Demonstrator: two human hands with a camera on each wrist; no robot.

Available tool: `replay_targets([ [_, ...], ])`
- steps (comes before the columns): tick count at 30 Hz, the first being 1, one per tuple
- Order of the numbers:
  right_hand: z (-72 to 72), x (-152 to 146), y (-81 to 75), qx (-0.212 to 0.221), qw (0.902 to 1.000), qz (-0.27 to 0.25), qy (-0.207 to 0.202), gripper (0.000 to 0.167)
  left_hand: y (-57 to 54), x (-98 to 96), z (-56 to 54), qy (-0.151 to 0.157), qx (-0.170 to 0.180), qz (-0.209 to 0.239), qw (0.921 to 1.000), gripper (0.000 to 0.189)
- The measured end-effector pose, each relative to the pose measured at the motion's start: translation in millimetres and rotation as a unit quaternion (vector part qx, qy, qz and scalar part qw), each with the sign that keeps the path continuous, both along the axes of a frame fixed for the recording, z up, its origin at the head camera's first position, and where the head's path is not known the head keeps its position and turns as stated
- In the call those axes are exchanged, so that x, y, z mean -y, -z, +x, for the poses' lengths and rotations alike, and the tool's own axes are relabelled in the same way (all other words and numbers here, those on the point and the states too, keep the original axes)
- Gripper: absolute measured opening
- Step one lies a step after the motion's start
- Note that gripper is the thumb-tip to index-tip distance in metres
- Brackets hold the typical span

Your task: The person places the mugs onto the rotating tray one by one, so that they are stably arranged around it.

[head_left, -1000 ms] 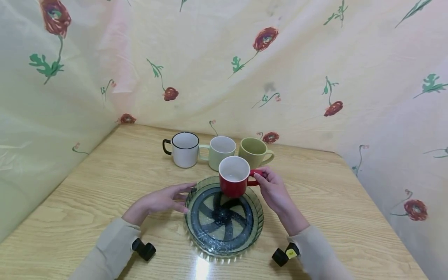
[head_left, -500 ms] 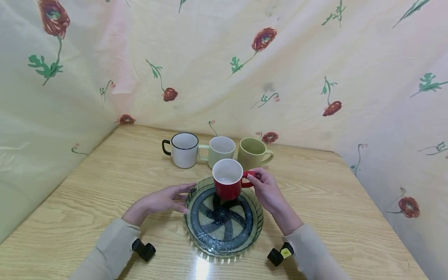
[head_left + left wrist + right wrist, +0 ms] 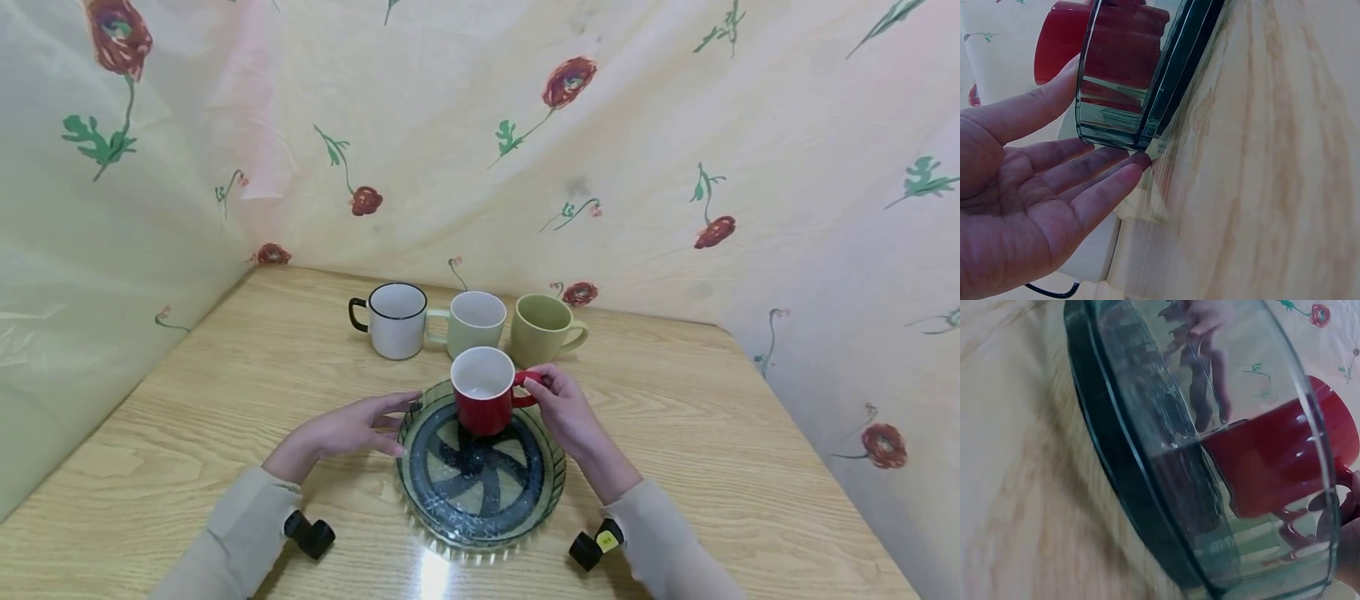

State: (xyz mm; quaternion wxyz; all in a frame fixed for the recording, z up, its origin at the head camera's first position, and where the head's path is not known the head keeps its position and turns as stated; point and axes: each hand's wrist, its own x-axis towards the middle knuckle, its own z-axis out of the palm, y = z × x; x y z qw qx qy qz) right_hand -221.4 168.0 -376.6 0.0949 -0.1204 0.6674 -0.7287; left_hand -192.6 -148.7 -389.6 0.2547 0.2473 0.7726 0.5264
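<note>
A red mug with a white inside stands upright within the far part of the round glass dish. Thumb and fingers of my right hand pinch its handle from the right. Through the clear wall in the right wrist view, the mug appears at or very close to the dish floor; contact is hard to tell. My left hand lies at the dish's left side with fingers spread. In the left wrist view, the thumb and fingertips of the left hand are against or right beside the glass wall.
Behind the dish stand a white mug with black rim and handle, a pale green mug and an olive green mug. A flowered cloth hangs behind the wooden table.
My right hand has brought the red mug left, lower and slightly nearer inside the dish. The left hand and the other mugs have stayed in place.
</note>
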Motion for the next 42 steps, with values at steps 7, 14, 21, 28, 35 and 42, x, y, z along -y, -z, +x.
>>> replay_targets([
  [7, -4.4, -6.8, 1.6, 0.025, 0.9997, 0.006, 0.004, 0.018, -0.5, 0.3, 0.1, 0.001, 0.0, -0.001, 1.0, 0.082],
  [14, -9.5, -17.5, 4.3, 0.023, 0.9986, 0.046, -0.009, 0.021, -1.1, 0.7, 0.5, -0.003, -0.001, -0.006, 1.0, 0.081],
  [21, -15.1, -24.3, 0.8, -0.007, 0.9956, 0.092, -0.02, 0.017, 0.6, 1.8, 0.1, 0.001, -0.006, -0.001, 1.0, 0.082],
  [28, -19.7, -30.4, -1.3, -0.021, 0.9875, 0.153, -0.035, 0.029, 0.5, 2.0, -1.1, 0.004, -0.004, -0.002, 1.0, 0.083],
  [35, -22.1, -33.5, -0.5, -0.019, 0.9849, 0.167, -0.04, 0.038, -0.2, 0.8, -1.2, 0.007, -0.002, -0.005, 1.0, 0.082],
  [42, -24.6, -32.2, -1.9, -0.017, 0.9829, 0.179, -0.041, 0.038, -0.1, 0.4, -0.3, 0.003, -0.001, -0.008, 1.0, 0.082],
])
